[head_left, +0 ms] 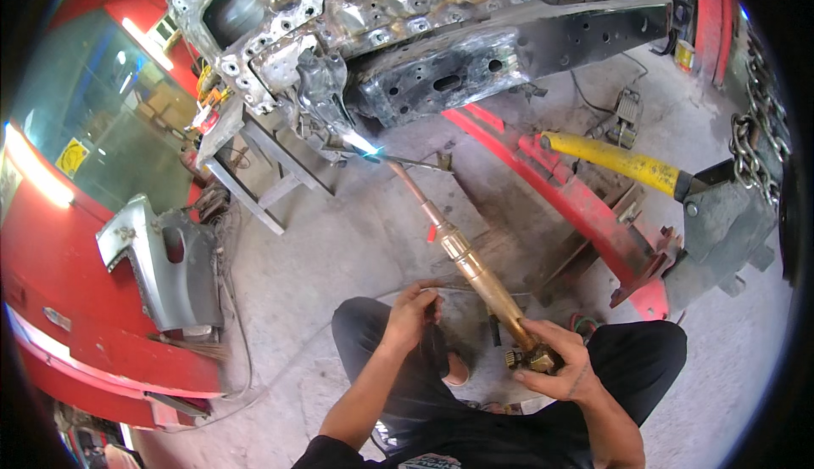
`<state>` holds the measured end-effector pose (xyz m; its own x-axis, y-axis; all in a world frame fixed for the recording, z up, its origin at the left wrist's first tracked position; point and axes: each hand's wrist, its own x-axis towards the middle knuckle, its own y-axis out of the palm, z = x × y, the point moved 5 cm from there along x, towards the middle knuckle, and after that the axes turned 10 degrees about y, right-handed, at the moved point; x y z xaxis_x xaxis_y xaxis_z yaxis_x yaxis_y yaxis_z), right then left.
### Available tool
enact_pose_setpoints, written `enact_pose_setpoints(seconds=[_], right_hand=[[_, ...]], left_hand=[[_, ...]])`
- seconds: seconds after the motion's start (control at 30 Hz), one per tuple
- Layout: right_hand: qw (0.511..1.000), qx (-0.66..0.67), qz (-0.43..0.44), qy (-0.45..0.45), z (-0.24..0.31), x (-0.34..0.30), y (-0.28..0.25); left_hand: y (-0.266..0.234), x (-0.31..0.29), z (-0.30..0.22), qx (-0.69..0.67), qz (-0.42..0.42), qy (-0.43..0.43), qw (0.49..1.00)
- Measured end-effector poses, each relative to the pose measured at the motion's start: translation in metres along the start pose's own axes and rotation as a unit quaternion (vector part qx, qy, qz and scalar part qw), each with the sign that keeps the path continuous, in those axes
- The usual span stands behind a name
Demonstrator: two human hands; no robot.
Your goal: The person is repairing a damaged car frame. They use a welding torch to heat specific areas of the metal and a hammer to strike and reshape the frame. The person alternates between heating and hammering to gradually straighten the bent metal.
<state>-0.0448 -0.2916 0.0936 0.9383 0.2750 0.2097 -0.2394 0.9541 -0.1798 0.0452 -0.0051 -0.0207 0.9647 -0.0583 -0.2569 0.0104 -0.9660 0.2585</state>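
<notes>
My right hand (555, 359) is wrapped round the valve end of a brass gas torch (479, 281). The torch slants up and to the left, away from me. A bright blue-white flame (363, 144) burns at its tip. The flame lies just below a torn, bent metal bracket (324, 87) on the stripped car frame (373, 15). Above my left knee, my left hand (411, 316) is closed with its fingers curled. What those fingers hold, if anything, I cannot make out.
A black perforated beam (500, 58) runs along the frame. Right of the torch stand a red steel arm (551, 189), a yellow cylinder (619, 159) and a hanging chain (750, 147). At left are a grey metal stand (275, 159) and a silver car fender (170, 261). Hoses cross the floor.
</notes>
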Motion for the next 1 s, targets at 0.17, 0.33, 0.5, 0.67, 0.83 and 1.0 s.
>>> enact_pose_setpoints(seconds=[0.17, 0.33, 0.5, 0.67, 0.83, 1.0], right_hand=[[0.998, -0.018, -0.035, 0.052, -0.002, -0.008, -0.018], [0.992, -0.021, -0.094, 0.079, -0.012, -0.014, -0.024], [0.974, 0.017, -0.161, 0.159, -0.012, -0.015, -0.026], [0.967, 0.033, -0.172, 0.183, -0.019, -0.017, -0.03], [0.982, -0.022, -0.144, 0.117, -0.016, -0.017, -0.032], [0.991, -0.049, -0.12, 0.047, -0.005, -0.015, -0.035]], left_hand=[[-0.005, 0.014, 0.037, -0.017, -0.05, 0.001, 0.999], [-0.024, 0.022, 0.053, -0.026, -0.04, -0.004, 0.999], [-0.022, 0.019, 0.053, -0.023, -0.054, -0.016, 0.998], [-0.013, 0.02, 0.052, 0.011, -0.061, -0.016, 0.998], [-0.004, 0.025, 0.055, 0.013, -0.047, -0.031, 0.998], [-0.002, 0.027, 0.059, 0.003, -0.029, -0.032, 0.999]])
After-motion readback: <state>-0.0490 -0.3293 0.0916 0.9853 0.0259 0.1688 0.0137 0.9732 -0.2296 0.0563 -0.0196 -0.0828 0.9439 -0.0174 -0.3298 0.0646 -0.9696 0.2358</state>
